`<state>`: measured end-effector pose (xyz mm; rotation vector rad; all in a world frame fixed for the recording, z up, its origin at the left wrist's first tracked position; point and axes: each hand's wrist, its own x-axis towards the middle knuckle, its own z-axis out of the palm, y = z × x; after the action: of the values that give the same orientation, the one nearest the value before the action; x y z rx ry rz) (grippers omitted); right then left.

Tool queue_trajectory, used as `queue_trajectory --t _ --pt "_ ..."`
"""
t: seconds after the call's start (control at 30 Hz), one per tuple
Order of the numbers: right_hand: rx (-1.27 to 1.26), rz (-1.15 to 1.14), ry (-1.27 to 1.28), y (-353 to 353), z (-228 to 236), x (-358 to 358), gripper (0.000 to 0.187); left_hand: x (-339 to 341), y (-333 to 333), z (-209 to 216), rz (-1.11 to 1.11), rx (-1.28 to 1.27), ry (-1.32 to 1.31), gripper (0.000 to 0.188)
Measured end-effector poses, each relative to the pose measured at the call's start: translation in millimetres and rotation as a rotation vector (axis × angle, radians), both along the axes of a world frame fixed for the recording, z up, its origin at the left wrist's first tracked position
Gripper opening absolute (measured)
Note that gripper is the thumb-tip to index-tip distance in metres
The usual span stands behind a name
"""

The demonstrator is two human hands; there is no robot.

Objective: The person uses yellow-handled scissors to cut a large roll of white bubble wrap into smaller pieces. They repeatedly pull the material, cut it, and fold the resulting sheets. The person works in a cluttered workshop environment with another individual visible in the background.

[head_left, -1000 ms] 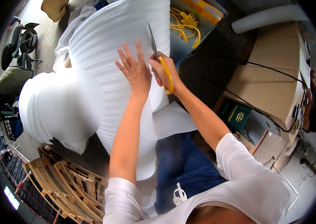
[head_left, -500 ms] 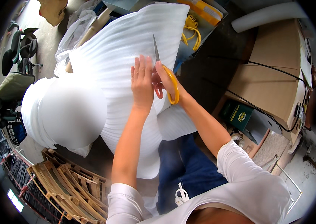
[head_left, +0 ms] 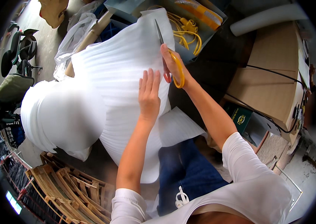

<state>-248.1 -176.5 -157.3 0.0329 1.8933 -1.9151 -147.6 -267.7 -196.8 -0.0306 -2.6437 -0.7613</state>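
Since the earlier frames, the scissors (head_left: 167,52) with the yellow handles have moved further up along the white foam sheet (head_left: 116,74), and the left hand (head_left: 149,95) has slid up behind them and now lies a little lower than the blades. This left hand rests flat on the sheet, its fingers straight and close together, palm down. The right hand (head_left: 173,63) holds the scissors, with the fingers passed through the yellow loops and closed around them; the long grey blade points away from the person, over the upper edge of the sheet. Whether the blades are apart or together, I cannot tell. The foam sheet is ribbed and lies spread in front of the person, and it comes from a big white roll (head_left: 59,112) at the left. Beside the right forearm stands a cardboard box (head_left: 273,86), and below the roll lie wooden pallets (head_left: 68,186) on the floor.
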Motion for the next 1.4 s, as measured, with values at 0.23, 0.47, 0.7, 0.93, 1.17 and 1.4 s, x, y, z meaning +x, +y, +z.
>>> queue_trajectory --t 0.23,0.47,0.7,0.93,1.17,1.4 --pt "-0.034 0.176 -0.018 2 -1 -5 0.045 10 -14 7 0.027 0.002 -0.045 0.047" --pt "-0.192 0.327 0.101 16 11 -2 0.047 -53 -65 60 -0.027 0.265 0.219 0.057" --pt "-0.217 0.504 0.199 20 37 0 0.064 -164 -139 150 -0.657 0.249 -0.348 0.082" --pt "-0.389 0.448 0.102 18 44 20 0.065 -198 -121 149 -0.979 0.480 -0.945 0.067" --pt "-0.448 0.349 0.006 9 48 21 0.062 -182 -129 127 -0.448 0.562 -0.863 0.063" --pt "-0.462 0.298 -0.003 4 61 17 0.059 -181 -121 142 -0.439 0.544 -0.861 0.062"
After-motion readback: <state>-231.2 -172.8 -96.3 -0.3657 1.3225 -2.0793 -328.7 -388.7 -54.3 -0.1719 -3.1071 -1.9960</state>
